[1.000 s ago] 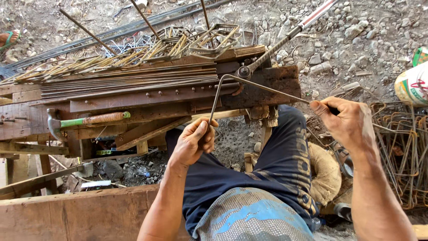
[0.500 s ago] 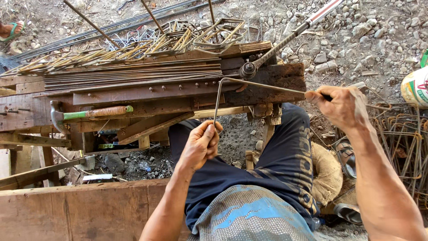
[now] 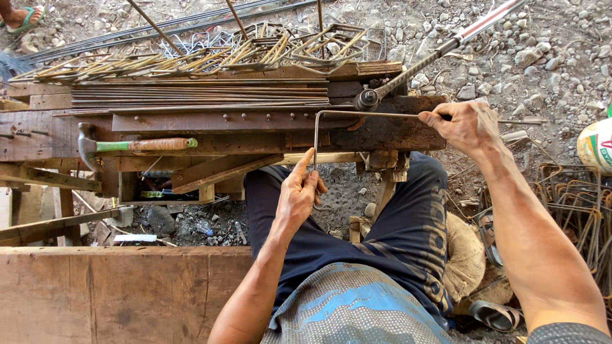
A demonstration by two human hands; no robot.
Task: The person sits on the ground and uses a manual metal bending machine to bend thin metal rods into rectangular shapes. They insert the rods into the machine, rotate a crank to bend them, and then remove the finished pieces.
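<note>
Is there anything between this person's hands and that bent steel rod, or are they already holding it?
Nothing visible stands between. The left hand grips the bent rod at its lower, downward leg, and the right hand holds the horizontal leg near the bending lever on the wooden bench.

I sit outdoors in daylight on grey gravel ground strewn with stones. In front of me stands a rough, dark wooden workbench, with loose planks leaning under its near edge. A broad brown wooden beam lies along the bottom left. Long thin steel rods rest on the gravel beyond the bench's far edge.
</note>
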